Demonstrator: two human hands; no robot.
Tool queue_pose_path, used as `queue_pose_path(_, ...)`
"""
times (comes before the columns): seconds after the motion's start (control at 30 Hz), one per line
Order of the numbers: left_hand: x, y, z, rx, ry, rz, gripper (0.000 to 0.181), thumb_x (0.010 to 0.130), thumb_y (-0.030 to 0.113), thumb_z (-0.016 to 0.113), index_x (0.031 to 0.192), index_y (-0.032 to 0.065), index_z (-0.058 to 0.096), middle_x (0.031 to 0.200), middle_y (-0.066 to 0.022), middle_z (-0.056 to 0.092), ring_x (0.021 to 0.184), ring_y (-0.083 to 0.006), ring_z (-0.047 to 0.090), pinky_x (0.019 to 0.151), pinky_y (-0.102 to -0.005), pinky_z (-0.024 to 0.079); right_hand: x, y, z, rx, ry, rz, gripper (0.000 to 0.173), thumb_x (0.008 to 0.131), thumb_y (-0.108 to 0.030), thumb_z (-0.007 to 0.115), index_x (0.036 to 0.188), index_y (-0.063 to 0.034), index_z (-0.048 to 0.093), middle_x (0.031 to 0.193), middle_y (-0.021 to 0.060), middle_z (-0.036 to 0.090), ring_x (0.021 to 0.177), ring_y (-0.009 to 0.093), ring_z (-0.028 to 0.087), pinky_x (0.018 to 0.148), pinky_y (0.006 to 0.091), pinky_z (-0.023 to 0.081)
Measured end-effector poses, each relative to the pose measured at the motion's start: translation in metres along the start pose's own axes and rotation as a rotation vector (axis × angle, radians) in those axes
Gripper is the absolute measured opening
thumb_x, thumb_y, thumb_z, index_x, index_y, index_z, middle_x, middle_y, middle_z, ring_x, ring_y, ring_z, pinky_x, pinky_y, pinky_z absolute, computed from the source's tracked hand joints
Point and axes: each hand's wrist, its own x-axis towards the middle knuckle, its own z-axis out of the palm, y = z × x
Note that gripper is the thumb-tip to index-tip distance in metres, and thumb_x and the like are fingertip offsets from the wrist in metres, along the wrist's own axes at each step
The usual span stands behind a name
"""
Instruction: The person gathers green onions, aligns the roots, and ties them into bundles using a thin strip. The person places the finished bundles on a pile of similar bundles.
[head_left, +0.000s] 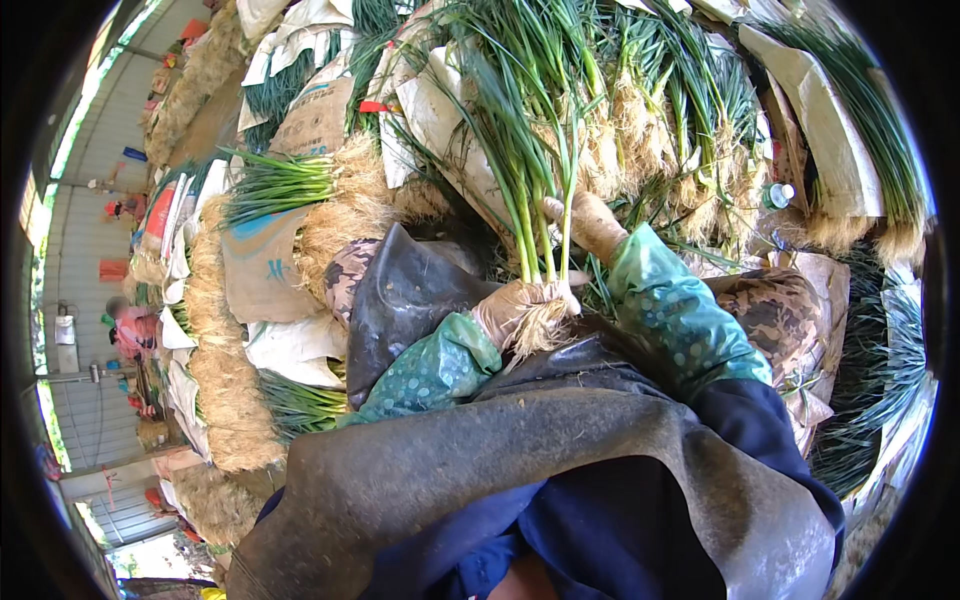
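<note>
My left hand (514, 307), bare below a green dotted sleeve cover, grips several green onions (529, 217) near their pale roots, low over the dark apron (585, 367) across my lap. Their green leaves rise away from me. My right hand (589, 221) is at the stalks, higher up, with its fingertips beside them; whether it grips any stalk is unclear. Just beyond my hands lie more green onions (637, 112), their fibrous roots towards me.
Bundled green onions (285, 184) and stacked root ends (229, 337) lie at the left with printed sacks (266, 270). A plastic bottle (778, 196) is at the right, near more bundles (862, 112). Farther off at the left is a person in pink (136, 330).
</note>
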Motion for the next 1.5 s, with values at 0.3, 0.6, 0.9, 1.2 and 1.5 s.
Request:
queue_pose_path(0.3, 0.01, -0.014, -0.009, -0.17, -0.009, 0.093, 0.04, 0.089, 0.014, 0.061, 0.122, -0.0029, 0.046, 0.091, -0.013, 0.06, 0.074, -0.0156, 0.061, 0.064, -0.0242, 0.052, 0.044, 0.102, -0.078, 0.871, 0.264, 0.11, 0.026, 0.093, -0.031, 0.051, 0.091, -0.0076, 0.062, 0.066, 0.0007, 0.053, 0.055, 0.014, 0.049, 0.053, 0.0293, 0.043)
queue_pose_path(0.6, 0.024, -0.02, -0.005, 0.207, 0.414, 0.164, 0.022, 0.083, 0.01, 0.071, 0.1, 0.0002, 0.062, 0.079, -0.0054, 0.064, 0.066, -0.0149, 0.062, 0.059, -0.0256, 0.051, -0.033, 0.033, -0.001, 0.49, -0.057, 0.148, 0.025, 0.094, -0.026, 0.057, 0.091, -0.0017, 0.064, 0.067, 0.0015, 0.058, 0.055, 0.008, 0.048, 0.05, 0.0214, 0.039)
queue_pose_path(0.9, 0.018, -0.014, 0.007, 0.458, 0.528, 0.037, 0.014, 0.082, 0.007, 0.065, 0.089, -0.0046, 0.06, 0.07, -0.0086, 0.061, 0.059, -0.0169, 0.059, 0.054, -0.0292, 0.051, 0.001, 0.026, 0.004, 0.086, -0.145, 0.45, 0.024, 0.081, -0.02, 0.066, 0.097, -0.0022, 0.067, 0.082, 0.0076, 0.066, 0.068, 0.017, 0.058, 0.066, 0.0291, 0.048)
queue_pose_path(1.2, -0.073, 0.042, 0.027, 0.214, -0.02, 0.391, 0.028, 0.083, 0.015, 0.064, 0.105, 0.0037, 0.052, 0.079, -0.0046, 0.058, 0.068, -0.0125, 0.058, 0.063, -0.0255, 0.054, 0.152, -0.049, -0.159, 1.439, 0.299, -0.371, 0.061, 0.097, -0.049, 0.04, 0.131, 0.001, 0.041, 0.128, 0.0163, 0.053, 0.111, 0.023, 0.055, 0.096, 0.0324, 0.043)
queue_pose_path(1.5, 0.069, 0.085, -0.051, -0.088, 0.425, 0.148, 0.022, 0.09, 0.021, 0.06, 0.102, 0.0024, 0.057, 0.075, -0.0045, 0.054, 0.064, -0.0166, 0.054, 0.056, -0.0295, 0.05, 0.181, 0.063, -0.101, -0.025, 0.454, 0.13, 0.033, 0.095, -0.024, 0.052, 0.12, -0.0018, 0.057, 0.114, 0.0198, 0.06, 0.106, 0.019, 0.058, 0.091, 0.0327, 0.048)
